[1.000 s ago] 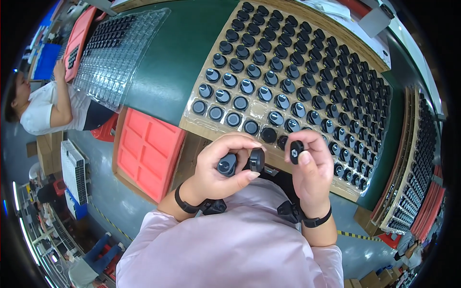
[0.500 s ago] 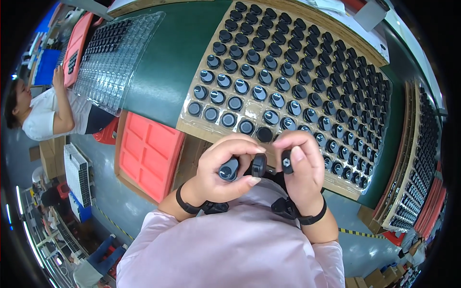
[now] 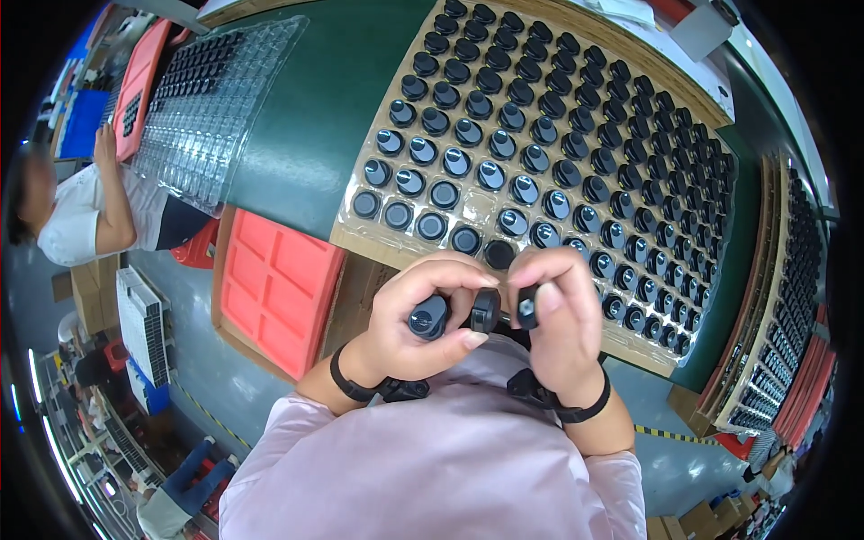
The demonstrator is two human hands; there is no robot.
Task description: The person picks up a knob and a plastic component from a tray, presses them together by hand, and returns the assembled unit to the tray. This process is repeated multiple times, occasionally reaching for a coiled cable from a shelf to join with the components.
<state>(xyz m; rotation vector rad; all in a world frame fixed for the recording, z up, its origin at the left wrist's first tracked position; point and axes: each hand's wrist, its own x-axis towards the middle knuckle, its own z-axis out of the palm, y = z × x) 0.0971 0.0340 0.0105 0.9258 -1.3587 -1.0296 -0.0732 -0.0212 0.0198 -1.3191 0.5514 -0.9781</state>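
Glossy black, a rounded piece (image 3: pixel 428 319) rests in the curled left hand (image 3: pixel 396 354), whose thumb and forefinger grip a disc-like piece (image 3: pixel 486 310) edge-on, its long axis running away from the body; just right of it, across a narrow gap, the right hand (image 3: pixel 569 335) pinches a small black part (image 3: pixel 527 307) between thumb and fingers.

Floor (image 3: pixel 670 477): was grey-blue, glossy with reflected light.
Floor tape (image 3: pixel 679 439): ran yellow-and-black, lower right.
Worktable (image 3: pixel 310 126): had a dark green top.
Red stool (image 3: pixel 196 251): stood near it, left.
Strip lights (image 3: pixel 56 456): glowed white, far left.
Cardboard boxes (image 3: pixel 702 522): sat lower right.
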